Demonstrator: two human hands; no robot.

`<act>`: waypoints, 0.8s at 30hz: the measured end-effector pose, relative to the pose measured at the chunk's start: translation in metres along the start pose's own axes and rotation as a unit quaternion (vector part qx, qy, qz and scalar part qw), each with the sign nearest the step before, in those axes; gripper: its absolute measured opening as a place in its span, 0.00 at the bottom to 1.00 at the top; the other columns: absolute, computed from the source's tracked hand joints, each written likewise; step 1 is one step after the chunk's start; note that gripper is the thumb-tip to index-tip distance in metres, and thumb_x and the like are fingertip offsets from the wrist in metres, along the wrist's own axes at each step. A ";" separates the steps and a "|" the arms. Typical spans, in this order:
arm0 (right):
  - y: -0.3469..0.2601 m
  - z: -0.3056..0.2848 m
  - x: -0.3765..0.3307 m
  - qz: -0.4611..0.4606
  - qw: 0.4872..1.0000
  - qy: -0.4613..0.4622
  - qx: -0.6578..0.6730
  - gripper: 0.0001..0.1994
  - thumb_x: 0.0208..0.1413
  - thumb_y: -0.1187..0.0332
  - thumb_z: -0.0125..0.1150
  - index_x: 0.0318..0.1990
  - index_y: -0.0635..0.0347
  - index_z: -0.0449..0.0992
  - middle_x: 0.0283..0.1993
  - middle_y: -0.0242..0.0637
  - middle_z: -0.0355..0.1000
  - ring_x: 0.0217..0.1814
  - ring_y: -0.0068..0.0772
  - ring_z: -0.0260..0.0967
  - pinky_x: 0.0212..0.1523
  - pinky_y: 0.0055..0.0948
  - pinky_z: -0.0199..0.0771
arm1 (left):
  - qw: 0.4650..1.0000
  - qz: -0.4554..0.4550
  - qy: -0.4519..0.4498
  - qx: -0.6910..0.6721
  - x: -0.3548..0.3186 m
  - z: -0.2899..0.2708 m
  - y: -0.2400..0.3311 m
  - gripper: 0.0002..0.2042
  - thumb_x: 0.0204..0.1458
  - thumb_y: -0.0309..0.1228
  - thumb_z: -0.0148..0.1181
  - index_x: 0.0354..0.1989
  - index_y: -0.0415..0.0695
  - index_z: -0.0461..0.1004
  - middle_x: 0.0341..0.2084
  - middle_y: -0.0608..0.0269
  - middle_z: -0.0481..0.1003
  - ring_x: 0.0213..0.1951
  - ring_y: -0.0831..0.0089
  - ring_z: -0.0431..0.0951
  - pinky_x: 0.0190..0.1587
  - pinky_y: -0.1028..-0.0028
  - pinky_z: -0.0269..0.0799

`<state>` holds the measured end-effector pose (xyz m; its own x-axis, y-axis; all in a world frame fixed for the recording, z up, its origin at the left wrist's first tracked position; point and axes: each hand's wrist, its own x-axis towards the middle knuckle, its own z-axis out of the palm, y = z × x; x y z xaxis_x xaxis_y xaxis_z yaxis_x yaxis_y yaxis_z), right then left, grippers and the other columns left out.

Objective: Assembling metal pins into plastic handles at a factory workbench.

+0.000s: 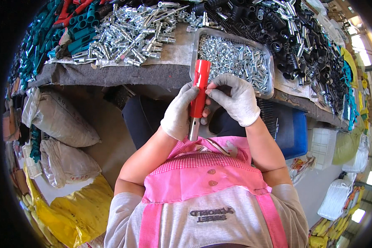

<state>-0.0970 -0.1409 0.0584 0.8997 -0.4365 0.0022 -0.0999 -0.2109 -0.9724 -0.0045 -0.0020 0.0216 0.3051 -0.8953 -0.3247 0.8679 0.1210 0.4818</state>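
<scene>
I saw left hand [178,111] gripping red handle [199,89], right hand [234,99] pinching its top above tray [194,53]. Risk, my judgement: gloved pinch slipping, handle dropping off desk [111,74].

One red sleeve [200,89] on one metal rod [193,130] is counted, held by two gloved hands. One metal tray [193,58] is seen at the bench's near edge, its small silver fittings [231,58] too many to count. Two grey sacks [56,120] are counted on the floor.
</scene>
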 end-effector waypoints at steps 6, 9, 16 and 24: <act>0.018 0.004 0.001 -0.068 0.997 0.021 0.030 0.06 0.47 0.74 0.67 0.31 0.60 0.74 0.28 0.29 0.72 0.28 0.17 0.69 0.28 0.19 0.70 | 0.996 0.038 0.017 0.081 -0.003 0.004 -0.004 0.16 0.60 0.40 0.46 0.51 0.43 0.63 0.33 0.61 0.71 0.29 0.72 0.72 0.29 0.74 0.70; 0.028 0.016 -0.004 0.081 0.941 0.035 0.327 0.08 0.48 0.74 0.67 0.31 0.56 0.71 0.29 0.29 0.71 0.25 0.17 0.65 0.25 0.17 0.66 | 0.988 0.075 0.018 0.133 -0.005 0.003 -0.007 0.19 0.61 0.38 0.46 0.56 0.42 0.61 0.38 0.61 0.72 0.34 0.74 0.74 0.34 0.75 0.72; 0.038 0.026 0.003 0.110 0.946 0.024 0.304 0.07 0.51 0.72 0.65 0.34 0.59 0.72 0.30 0.29 0.72 0.27 0.18 0.67 0.29 0.18 0.70 | 0.946 0.130 0.073 0.288 -0.006 -0.009 -0.006 0.22 0.59 0.34 0.53 0.59 0.39 0.60 0.43 0.65 0.71 0.38 0.82 0.71 0.40 0.82 0.67; 0.007 0.010 0.020 -0.017 1.000 0.016 -0.009 0.08 0.59 0.70 0.53 0.41 0.63 0.75 0.34 0.37 0.74 0.33 0.28 0.73 0.36 0.25 0.74 | 0.958 0.131 0.112 0.227 -0.005 -0.010 0.004 0.14 0.60 0.36 0.49 0.50 0.42 0.64 0.31 0.69 0.70 0.25 0.83 0.66 0.27 0.83 0.64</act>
<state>-0.0750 -0.1423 0.0494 0.8886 -0.4567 0.0421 -0.0785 -0.2420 -0.9671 0.0014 0.0068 0.0174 0.6098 -0.7394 -0.2854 0.5046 0.0846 0.8592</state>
